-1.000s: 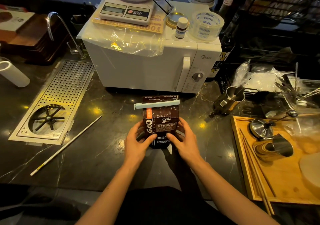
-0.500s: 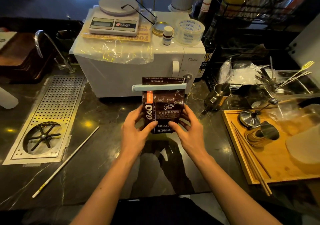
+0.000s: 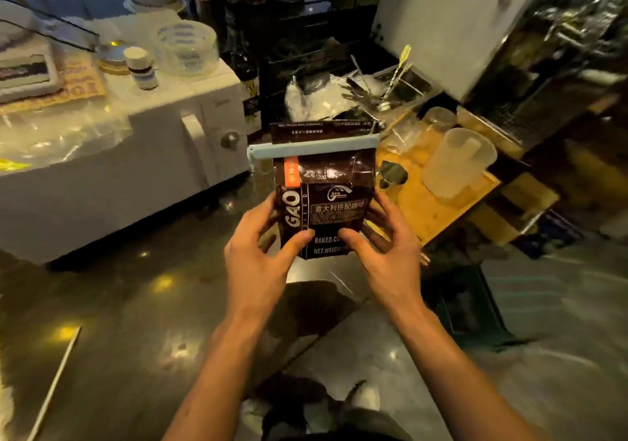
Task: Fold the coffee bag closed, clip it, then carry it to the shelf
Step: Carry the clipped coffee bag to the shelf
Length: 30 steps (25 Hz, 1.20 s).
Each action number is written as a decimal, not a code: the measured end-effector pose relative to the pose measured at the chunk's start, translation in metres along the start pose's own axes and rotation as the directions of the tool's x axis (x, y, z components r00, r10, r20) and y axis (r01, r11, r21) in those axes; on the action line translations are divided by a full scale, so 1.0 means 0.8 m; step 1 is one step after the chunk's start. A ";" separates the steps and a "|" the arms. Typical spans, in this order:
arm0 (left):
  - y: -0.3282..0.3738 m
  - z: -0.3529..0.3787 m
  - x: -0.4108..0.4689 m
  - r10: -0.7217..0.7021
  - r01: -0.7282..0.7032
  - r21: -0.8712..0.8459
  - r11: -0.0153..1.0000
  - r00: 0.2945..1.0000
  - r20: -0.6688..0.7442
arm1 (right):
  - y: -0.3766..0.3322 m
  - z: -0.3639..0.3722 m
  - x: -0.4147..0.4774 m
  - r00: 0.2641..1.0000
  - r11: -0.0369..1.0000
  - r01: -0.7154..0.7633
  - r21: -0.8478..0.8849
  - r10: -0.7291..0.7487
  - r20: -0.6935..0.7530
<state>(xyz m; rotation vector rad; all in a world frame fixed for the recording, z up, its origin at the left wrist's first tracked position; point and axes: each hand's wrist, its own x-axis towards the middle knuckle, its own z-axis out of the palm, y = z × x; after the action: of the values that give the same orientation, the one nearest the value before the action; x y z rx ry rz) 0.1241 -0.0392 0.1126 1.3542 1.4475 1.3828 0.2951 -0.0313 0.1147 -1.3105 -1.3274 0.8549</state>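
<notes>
Hands hold the dark brown foil coffee bag [image 3: 323, 203] from both sides, upright and lifted clear of the dark glossy stone table [image 3: 119, 304]. The left hand [image 3: 258, 253] grasps the bag's left edge with the thumb on the printed front; the right hand [image 3: 384, 253] grasps the right edge in the same way, thumb on the front, the other fingers behind the bag. Across the folded top sits the pale blue plastic bar clip [image 3: 312, 150], and a strip of the folded bag stands up above it.

So folding and clipping look finished — what is left, as I judge it, is carrying the bag to the shelf. I cannot say which dark structure behind the bag is that shelf, because the background is blurred.

Left of the bag is the white microwave oven [image 3: 136, 155], and right of the bag the orange wooden tray [image 3: 441, 203] with a frosted plastic jug [image 3: 455, 162] on it.

The risks I see: the clip sticks out past the bag on the left side and could catch on the oven or on a shelf edge and come loose. Also the foil is smooth — with a grip only low on the bag, it might slip or tip forward.
</notes>
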 end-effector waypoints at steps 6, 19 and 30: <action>0.061 0.120 -0.048 0.126 -0.115 -0.062 0.991 0.969 0.212 | 0.008 -0.146 -0.051 0.967 0.998 0.047 0.049 -0.033 -0.251; 0.193 0.524 -0.265 0.272 -0.181 -0.203 0.962 0.644 0.715 | 0.058 -0.572 -0.239 0.631 0.999 0.001 -0.054 -0.042 -0.774; 0.253 0.817 -0.336 0.322 -0.054 -0.323 0.945 0.330 0.888 | 0.099 -0.805 -0.265 0.299 0.976 -0.159 -0.149 -0.096 -0.949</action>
<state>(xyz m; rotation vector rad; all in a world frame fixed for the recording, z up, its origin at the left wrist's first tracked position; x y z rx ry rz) 0.8458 -0.1745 0.1501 1.7349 0.2931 0.5600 0.9056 -0.3369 0.1337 -1.6052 -0.3663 -0.1976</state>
